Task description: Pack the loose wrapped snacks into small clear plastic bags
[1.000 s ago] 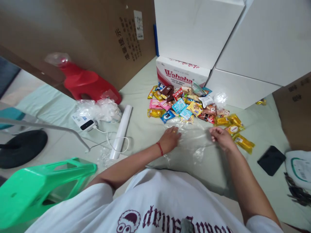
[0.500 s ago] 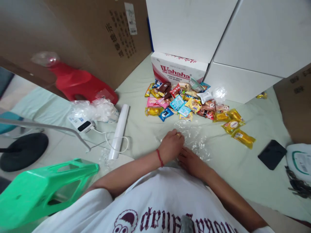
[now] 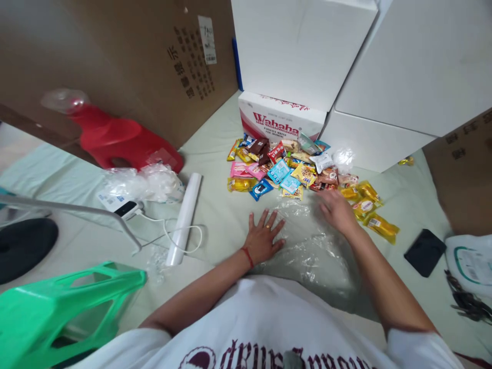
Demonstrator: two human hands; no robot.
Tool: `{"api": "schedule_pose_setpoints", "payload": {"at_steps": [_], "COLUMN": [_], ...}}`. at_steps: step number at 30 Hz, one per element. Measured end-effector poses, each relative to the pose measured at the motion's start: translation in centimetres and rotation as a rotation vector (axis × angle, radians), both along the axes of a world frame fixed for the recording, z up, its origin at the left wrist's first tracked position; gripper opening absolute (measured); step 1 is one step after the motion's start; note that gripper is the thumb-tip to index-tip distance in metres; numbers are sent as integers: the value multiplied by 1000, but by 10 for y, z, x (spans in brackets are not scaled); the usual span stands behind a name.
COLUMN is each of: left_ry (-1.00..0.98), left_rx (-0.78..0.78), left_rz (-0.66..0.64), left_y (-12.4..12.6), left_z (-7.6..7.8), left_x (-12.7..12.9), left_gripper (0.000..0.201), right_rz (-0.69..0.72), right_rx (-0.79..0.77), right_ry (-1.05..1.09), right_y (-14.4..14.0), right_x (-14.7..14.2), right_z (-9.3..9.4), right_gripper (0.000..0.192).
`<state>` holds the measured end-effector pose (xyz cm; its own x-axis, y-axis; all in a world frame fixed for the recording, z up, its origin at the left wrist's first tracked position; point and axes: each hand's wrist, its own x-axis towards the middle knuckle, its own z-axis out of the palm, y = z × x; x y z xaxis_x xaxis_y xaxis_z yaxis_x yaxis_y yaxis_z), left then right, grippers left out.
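My left hand (image 3: 263, 241) lies palm down with its fingers spread, at the left edge of a clear plastic bag or film (image 3: 311, 256) flat on the pale green sheet. My right hand (image 3: 339, 211) reaches to the near right edge of a pile of wrapped snacks; its thumb is apart from its fingers, and whether the fingertips touch a packet is hard to tell. In the pile are a light blue packet (image 3: 279, 171), a yellow cookie packet (image 3: 303, 174) and a brown packet (image 3: 328, 176). Several yellow packets (image 3: 381, 227) lie right of my right hand.
A Wahaba-printed carton (image 3: 280, 120) and white boxes (image 3: 300, 51) stand behind the pile. At left are a red jug (image 3: 123, 136), a white roll (image 3: 184, 220), a cabled device (image 3: 126, 209) and a green stool (image 3: 69, 292). A black flat object (image 3: 425, 252) lies at right.
My hands have come apart from being together over the plastic. The left now lies flat and spread; the right has moved forward and right to the snack pile. The plastic appears spread wider.
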<state>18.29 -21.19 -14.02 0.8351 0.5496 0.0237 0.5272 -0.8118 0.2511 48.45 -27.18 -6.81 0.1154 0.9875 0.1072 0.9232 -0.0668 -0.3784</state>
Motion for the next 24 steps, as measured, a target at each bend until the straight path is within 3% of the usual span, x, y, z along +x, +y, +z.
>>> {"api": "schedule_pose_setpoints", "payload": {"at_steps": [3, 6, 10, 13, 15, 18, 24], "left_ry": [5, -3, -32, -46, -51, -47, -63], "left_rx": [8, 27, 38, 42, 36, 22, 13], "left_rz": [2, -6, -18, -25, -28, -26, -12], "left_y": [-2, 1, 3, 4, 4, 5, 4], "left_z": [1, 1, 0, 0, 0, 1, 2], "left_x": [1, -2, -7, -8, -7, -6, -6], "left_gripper": [66, 64, 62, 62, 61, 61, 59], "right_rz": [-58, -125, -148, 90, 253, 283, 146], "right_rx": [28, -20, 57, 97, -20, -196, -247], "right_ry": [-166, -188, -145, -89, -69, -125, -297], "right_y": [80, 119, 96, 61, 51, 67, 117], "right_x": [2, 11, 32, 28, 14, -7, -12], "right_z": [-6, -14, -17, -17, -20, -23, -10], "right_gripper": [62, 65, 60, 62, 63, 66, 63]}}
